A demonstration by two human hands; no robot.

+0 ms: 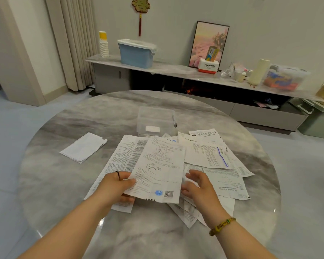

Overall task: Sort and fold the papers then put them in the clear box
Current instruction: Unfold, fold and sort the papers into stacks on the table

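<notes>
Looking down over a round grey marble table [64, 184] in a pale room, with a long low cabinet [168, 69] running along the far wall. Spotting on that cabinet a blue bin [136, 54] with a pale lid, a stack of paper cups [103, 45] to its left and a framed pink picture [209, 43] leaning further to the right.

Finding the clear box [156, 118] at the far middle of the table, showing a white label on its near wall. Sitting just beyond a loose pile of printed papers [209, 152] that is spreading over the middle and right of the tabletop, overlapping at all angles. Seeing one folded paper [83, 147] lying on the left, well apart from the pile.

Pinching the near left edge of one printed sheet [159, 165] with the left hand [118, 187], thumb on top and fingers curling beneath, holding that edge a little above the wider page below. Wearing a thin black band [118, 174] on that hand.

Hovering the right hand [196, 186] just beside the sheet's near right edge, over the pile, fingers loosely spread and gently bent, gripping nothing — not being able to tell whether the fingertips are touching the papers underneath. Wearing a yellow-green beaded bracelet [222, 226] on the right wrist.
</notes>
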